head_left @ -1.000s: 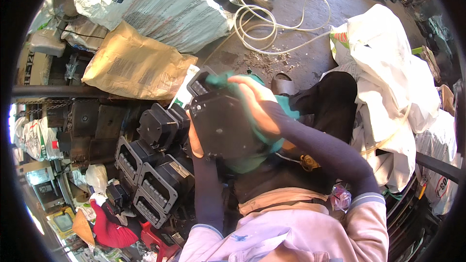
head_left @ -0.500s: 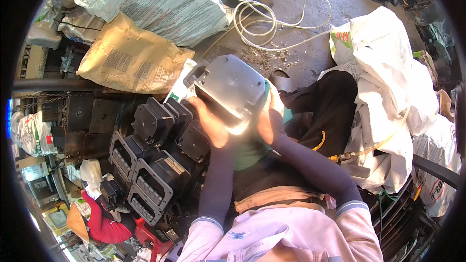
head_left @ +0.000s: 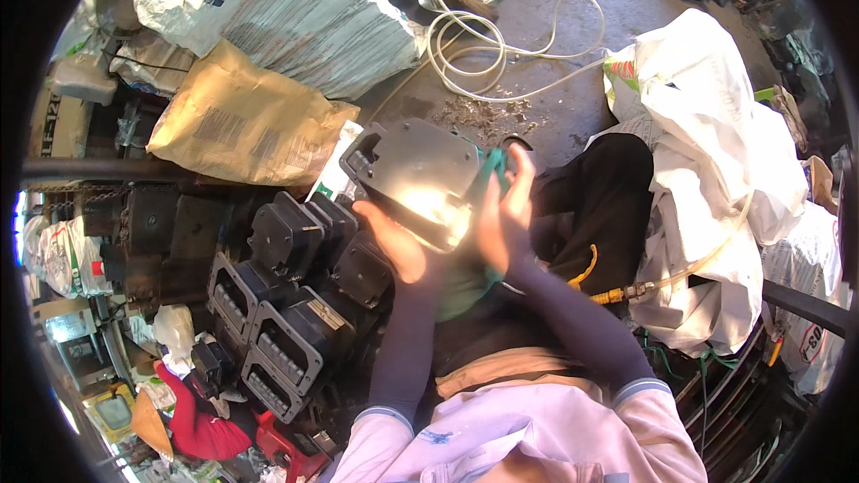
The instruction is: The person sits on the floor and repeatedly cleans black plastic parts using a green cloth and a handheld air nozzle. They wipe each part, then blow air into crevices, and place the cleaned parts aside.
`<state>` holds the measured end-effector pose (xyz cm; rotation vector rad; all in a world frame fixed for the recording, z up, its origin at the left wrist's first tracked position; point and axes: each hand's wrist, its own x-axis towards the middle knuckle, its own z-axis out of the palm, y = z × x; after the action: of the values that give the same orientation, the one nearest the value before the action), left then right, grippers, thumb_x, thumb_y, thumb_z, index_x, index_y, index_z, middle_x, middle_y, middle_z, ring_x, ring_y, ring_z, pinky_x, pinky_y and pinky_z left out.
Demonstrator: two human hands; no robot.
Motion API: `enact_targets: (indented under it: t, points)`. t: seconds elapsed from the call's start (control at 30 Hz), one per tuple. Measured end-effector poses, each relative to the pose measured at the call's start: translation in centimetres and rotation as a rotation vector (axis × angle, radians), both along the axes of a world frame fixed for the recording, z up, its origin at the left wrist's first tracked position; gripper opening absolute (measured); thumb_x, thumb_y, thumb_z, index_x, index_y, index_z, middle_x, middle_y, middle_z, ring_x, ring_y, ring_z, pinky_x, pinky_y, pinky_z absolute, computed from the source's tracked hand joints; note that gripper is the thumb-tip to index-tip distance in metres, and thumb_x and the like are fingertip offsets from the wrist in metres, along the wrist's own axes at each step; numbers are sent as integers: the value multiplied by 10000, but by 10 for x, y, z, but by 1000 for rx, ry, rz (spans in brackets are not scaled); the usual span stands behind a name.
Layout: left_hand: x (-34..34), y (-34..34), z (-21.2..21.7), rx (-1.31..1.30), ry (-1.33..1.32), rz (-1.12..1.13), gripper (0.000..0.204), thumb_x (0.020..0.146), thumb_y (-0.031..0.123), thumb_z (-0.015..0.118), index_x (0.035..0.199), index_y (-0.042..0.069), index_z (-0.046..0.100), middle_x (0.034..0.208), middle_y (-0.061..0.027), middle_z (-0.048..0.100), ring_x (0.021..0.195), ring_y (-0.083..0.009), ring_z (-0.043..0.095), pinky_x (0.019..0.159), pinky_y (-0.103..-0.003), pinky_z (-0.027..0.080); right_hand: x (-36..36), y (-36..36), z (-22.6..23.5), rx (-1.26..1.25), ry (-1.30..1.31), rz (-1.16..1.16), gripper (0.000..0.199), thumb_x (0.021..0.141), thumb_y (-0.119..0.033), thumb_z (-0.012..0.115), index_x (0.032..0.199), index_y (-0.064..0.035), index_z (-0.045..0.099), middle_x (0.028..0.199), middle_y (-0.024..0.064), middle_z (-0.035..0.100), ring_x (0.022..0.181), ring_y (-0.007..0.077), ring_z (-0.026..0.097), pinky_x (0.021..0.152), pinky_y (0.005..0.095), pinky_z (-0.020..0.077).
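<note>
A white sack [head_left: 707,170] sits at 3 o'clock; black plastic housings [head_left: 322,317] stand grouped at 8 o'clock, apparently for easy reach. At centre, one bevelled black housing [head_left: 420,156] is held panel-up: the left hand [head_left: 398,246] cups its 7 o'clock edge, presumably bearing weight, fingertips hidden. The right hand [head_left: 506,215], at its 4 o'clock side, pinches a green cloth [head_left: 494,166] between thumb and fingers, likely so fabric meets the surface.

At least six black plastic housings [head_left: 416,165] showed, some partly hidden. There were two hands [head_left: 401,249], one green cloth [head_left: 461,300], one brown paper sack [head_left: 250,116].
</note>
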<state>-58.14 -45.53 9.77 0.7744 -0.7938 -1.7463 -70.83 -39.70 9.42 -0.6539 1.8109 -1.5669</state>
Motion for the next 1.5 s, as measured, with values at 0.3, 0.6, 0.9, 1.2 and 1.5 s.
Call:
enact_targets:
  t: [0.3, 0.6, 0.9, 1.2, 1.5]
  points:
    - [36, -7, 1, 170, 50, 94, 766, 1030, 628, 277, 1438, -2, 426, 1389, -145, 536, 1262, -282, 526, 1105, -414, 389, -68, -16, 44, -563, -235, 111, 346, 1070, -261, 451, 1330, -34, 439, 1193, 127, 598, 1044, 194, 627, 907, 343, 520]
    - [16, -13, -9, 47, -75, -158, 789, 995, 620, 388, 1522, 36, 313, 1519, -108, 390, 1384, -234, 381, 1156, -392, 305, -31, -59, 48, -409, 898, 720, 508, 954, -349, 588, 1398, -116, 503, 1384, 201, 488, 1286, 424, 461, 1049, 576, 364]
    - [12, 8, 15, -10, -66, -43, 709, 1033, 603, 340, 1438, 29, 440, 1384, -101, 531, 1258, -226, 507, 1076, -360, 398, -35, -8, 9, -256, 16, 520, 505, 1003, -216, 549, 1462, -48, 425, 1422, 213, 517, 1338, 317, 486, 1104, 398, 368]
    - [70, -4, 36, -96, -201, -181, 847, 957, 718, 375, 1394, 3, 496, 1286, -120, 610, 1151, -223, 588, 1001, -375, 461, -81, 25, 45, -286, -351, 468, 489, 999, -243, 533, 1413, 11, 478, 1316, 156, 608, 1220, 230, 575, 1037, 352, 436]
    - [63, -5, 64, -247, -688, -490, 1003, 834, 847, 433, 1279, -39, 581, 1124, -104, 680, 1002, -189, 610, 862, -358, 499, -42, -22, 105, -661, 642, 976, 601, 804, -346, 782, 1251, 7, 589, 1201, 182, 608, 1126, 370, 562, 980, 458, 430]
